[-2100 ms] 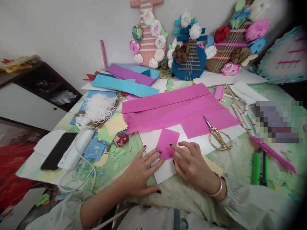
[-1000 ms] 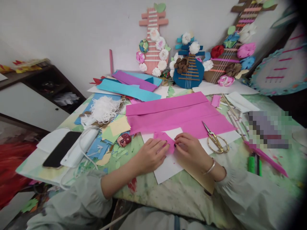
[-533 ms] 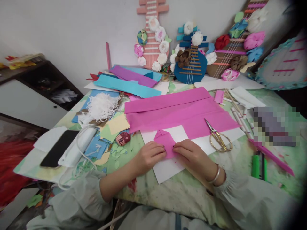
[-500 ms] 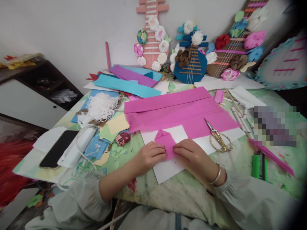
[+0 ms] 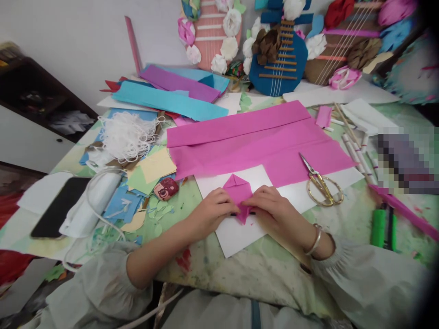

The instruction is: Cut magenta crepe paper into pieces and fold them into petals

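A small magenta paper piece [image 5: 240, 190], folded to a point at its top and bottom, lies over a white sheet [image 5: 236, 237]. My left hand [image 5: 214, 208] grips its left edge, fingers closed. On the opposite side, my right hand [image 5: 270, 203] pinches the lower right edge. Part of the piece is hidden beneath my fingers. Behind it spreads a large magenta paper [image 5: 236, 146] with a folded band along its far side. Gold-handled scissors [image 5: 320, 183] lie to the right of my right hand, blades slightly apart.
White string [image 5: 128, 137], a phone [image 5: 60, 208], a cable and paper scraps [image 5: 151, 169] lie at left. Green-handled cutters [image 5: 379, 228] and rolled sticks [image 5: 356, 155] are at right. Flower-covered paper instruments [image 5: 279, 64] lean on the wall.
The small piece's lower part is now folded to a point, with my fingers drawn in lower around it. The camera view has tilted down and moved closer.
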Demonstrator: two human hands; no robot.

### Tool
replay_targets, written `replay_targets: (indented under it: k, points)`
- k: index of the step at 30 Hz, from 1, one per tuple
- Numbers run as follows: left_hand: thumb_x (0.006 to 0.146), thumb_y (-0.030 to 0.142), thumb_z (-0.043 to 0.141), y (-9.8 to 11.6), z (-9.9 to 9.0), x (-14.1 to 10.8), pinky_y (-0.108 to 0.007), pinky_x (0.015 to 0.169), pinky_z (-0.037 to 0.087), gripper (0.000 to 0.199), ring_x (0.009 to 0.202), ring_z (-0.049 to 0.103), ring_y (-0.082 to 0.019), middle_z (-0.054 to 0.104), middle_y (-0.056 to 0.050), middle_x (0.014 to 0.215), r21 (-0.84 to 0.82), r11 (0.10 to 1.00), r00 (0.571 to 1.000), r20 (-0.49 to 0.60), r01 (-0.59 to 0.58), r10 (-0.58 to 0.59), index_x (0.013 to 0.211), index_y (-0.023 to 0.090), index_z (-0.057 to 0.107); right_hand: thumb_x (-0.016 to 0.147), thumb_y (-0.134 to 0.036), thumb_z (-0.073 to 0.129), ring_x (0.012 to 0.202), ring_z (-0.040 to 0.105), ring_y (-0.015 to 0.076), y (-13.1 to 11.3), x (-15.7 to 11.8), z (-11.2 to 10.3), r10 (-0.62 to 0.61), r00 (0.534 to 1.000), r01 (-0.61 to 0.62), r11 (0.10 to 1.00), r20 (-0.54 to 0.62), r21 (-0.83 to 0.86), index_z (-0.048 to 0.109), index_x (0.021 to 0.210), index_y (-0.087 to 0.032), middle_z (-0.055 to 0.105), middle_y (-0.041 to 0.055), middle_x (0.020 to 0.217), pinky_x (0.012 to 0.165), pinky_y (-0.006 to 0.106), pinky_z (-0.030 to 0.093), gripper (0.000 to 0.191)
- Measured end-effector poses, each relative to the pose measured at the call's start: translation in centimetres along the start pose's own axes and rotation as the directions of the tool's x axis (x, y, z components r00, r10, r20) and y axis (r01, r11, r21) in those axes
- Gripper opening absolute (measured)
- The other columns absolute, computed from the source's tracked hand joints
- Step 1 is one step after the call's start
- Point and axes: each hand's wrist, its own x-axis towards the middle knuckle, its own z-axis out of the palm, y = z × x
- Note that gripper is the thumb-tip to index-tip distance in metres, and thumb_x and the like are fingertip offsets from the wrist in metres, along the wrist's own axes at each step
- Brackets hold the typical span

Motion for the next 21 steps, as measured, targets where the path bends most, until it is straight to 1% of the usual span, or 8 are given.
replay_targets:
  k: [2,4,7,9,12,15,18,21]
  points:
    - [0.091,0.017,0.046,-0.1,0.2,0.1,-0.031,0.081,0.044,0.019,0.088,0.053,-0.017,0.065,-0.005,0.087,-0.028,0.999,0.999,-0.024,0.041,-0.041,0.096,0.018,0.065,0.085,-0.008,0.053,0.085,0.052,0.0181,-0.1,0.1,0.2,0.084,0.996,-0.083,0.996,-0.039,0.032,0.063,0.1,-0.019,0.062,0.0052,0.085,0.077,0.034,0.043,0.021]
    - [0.09,0.018,0.051,-0.2,0.3,0.2,-0.03,0.08,0.044,0.014,0.086,0.054,-0.017,0.066,-0.004,0.086,-0.058,0.996,0.996,-0.044,0.071,-0.073,0.094,0.017,0.064,0.085,-0.008,0.054,0.084,0.052,0.0176,-0.2,0.1,0.3,0.108,0.993,-0.105,0.993,-0.05,0.056,0.065,0.09,-0.02,0.062,0.0039,0.082,0.077,0.034,0.043,0.017]
    - [0.089,0.017,0.052,-0.1,0.1,0.3,-0.03,0.079,0.043,0.012,0.083,0.054,-0.016,0.066,-0.003,0.082,-0.09,0.994,0.997,-0.035,0.06,-0.063,0.087,0.017,0.064,0.087,-0.009,0.051,0.086,0.051,0.0188,-0.1,0.2,0.0,0.016,1.0,-0.016,0.998,-0.008,0.066,0.065,0.083,-0.022,0.065,0.0027,0.08,0.079,0.036,0.041,0.019]
    - [0.089,0.014,0.05,0.0,-0.2,0.4,-0.031,0.081,0.042,0.015,0.084,0.054,-0.016,0.065,-0.003,0.082,-0.089,0.995,0.999,0.014,0.044,-0.043,0.085,0.017,0.065,0.088,-0.011,0.05,0.087,0.049,0.0201,0.1,0.2,-0.2,-0.033,0.999,0.031,0.997,0.03,0.064,0.065,0.083,-0.022,0.066,0.0037,0.083,0.078,0.038,0.041,0.02]
    - [0.09,0.015,0.047,0.1,-0.6,0.4,-0.031,0.082,0.042,0.019,0.086,0.052,-0.017,0.063,-0.004,0.082,-0.066,0.996,0.995,0.081,0.056,-0.051,0.084,0.018,0.066,0.089,-0.012,0.048,0.086,0.048,0.0206,0.2,0.2,-0.4,-0.029,0.999,0.027,0.999,0.045,0.044,0.066,0.084,-0.022,0.065,0.0053,0.083,0.076,0.038,0.04,0.021]
    - [0.09,0.016,0.047,0.2,-0.7,0.5,-0.032,0.081,0.042,0.02,0.086,0.051,-0.017,0.061,-0.004,0.082,-0.051,0.996,0.994,0.093,0.067,-0.062,0.084,0.018,0.066,0.09,-0.013,0.047,0.084,0.047,0.0202,0.2,0.3,-0.3,-0.013,0.998,0.013,1.0,0.058,0.01,0.066,0.084,-0.022,0.064,0.0052,0.08,0.075,0.038,0.039,0.022]
    - [0.09,0.016,0.046,0.2,-0.6,0.5,-0.032,0.08,0.041,0.021,0.086,0.05,-0.018,0.06,-0.005,0.081,-0.029,0.998,0.993,0.102,0.058,-0.055,0.084,0.018,0.066,0.09,-0.013,0.047,0.086,0.047,0.0197,0.1,0.4,-0.2,-0.023,0.995,0.026,0.999,0.098,-0.028,0.066,0.082,-0.022,0.064,0.0045,0.082,0.076,0.038,0.036,0.022]
    - [0.089,0.014,0.044,0.3,-0.6,0.5,-0.032,0.08,0.041,0.021,0.086,0.049,-0.018,0.059,-0.005,0.081,0.001,0.999,0.993,0.106,0.044,-0.044,0.084,0.017,0.064,0.089,-0.01,0.045,0.087,0.046,0.0186,0.1,0.4,0.0,-0.005,0.994,0.015,0.996,0.113,-0.09,0.064,0.081,-0.022,0.062,0.0035,0.082,0.076,0.036,0.033,0.023]
